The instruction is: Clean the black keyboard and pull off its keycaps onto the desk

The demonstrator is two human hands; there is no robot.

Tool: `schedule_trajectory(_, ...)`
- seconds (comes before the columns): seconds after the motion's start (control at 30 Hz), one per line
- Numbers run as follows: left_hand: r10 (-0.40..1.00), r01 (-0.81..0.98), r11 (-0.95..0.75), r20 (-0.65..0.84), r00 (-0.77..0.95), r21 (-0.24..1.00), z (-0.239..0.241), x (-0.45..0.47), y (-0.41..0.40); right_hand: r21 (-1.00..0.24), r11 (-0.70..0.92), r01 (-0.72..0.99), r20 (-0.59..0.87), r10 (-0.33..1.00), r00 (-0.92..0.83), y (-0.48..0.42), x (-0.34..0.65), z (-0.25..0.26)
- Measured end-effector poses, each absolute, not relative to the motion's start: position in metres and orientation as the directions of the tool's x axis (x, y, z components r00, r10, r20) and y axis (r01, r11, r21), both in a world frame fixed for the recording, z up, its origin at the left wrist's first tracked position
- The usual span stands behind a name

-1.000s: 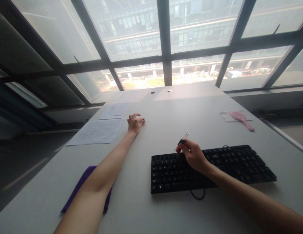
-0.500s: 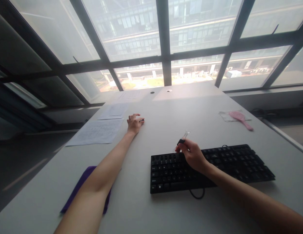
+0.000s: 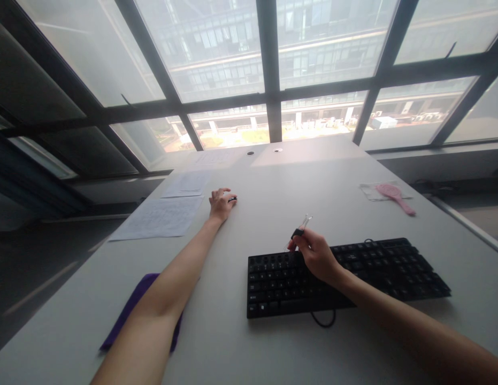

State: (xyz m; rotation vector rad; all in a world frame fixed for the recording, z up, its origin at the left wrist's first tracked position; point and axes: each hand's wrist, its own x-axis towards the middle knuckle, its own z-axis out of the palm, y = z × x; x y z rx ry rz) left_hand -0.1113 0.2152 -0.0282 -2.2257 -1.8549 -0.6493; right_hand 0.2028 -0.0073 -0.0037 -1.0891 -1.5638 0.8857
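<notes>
My left hand [image 3: 220, 206] rests low over the white desk, palm down, its fingers curled. Thumb and forefinger close on a small dark object with a light glint [image 3: 232, 199], mostly hidden and too small to name. My right hand [image 3: 316, 251] is above the top left part of a black keyboard [image 3: 273, 294]. Between its thumb and fingers it pinches a small black piece with thin, clear or silvery prongs [image 3: 298, 232]. Two prong tips point up and away, and a fainter thin part shows below the fingers.
Printed sheets [image 3: 160, 216] lie along the left side of the desk [image 3: 265, 353]. A purple cloth or pouch [image 3: 130, 307] is partly under my left forearm. To the right, a pink hairbrush or hand mirror [image 3: 393, 195] overlaps a pale packet [image 3: 369, 191]. Windows [image 3: 321, 48] stand beyond.
</notes>
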Motion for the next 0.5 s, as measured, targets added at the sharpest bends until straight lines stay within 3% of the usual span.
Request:
schedule_trajectory(0.23, 0.872, 0.955, -0.244, 0.468, 0.142, 0.165, -0.024, -0.113, 0.210, -0.918, 0.324, 0.231, 0.309, 0.946, -0.099, -0.008, 0.203, -0.002)
schedule_trajectory(0.5, 0.738, 0.942, -0.215, 0.674, -0.015, 0.256, 0.044, -0.120, 0.182, -0.917, 0.352, 0.187, 0.357, 0.934, -0.011, -0.003, 0.203, -0.007)
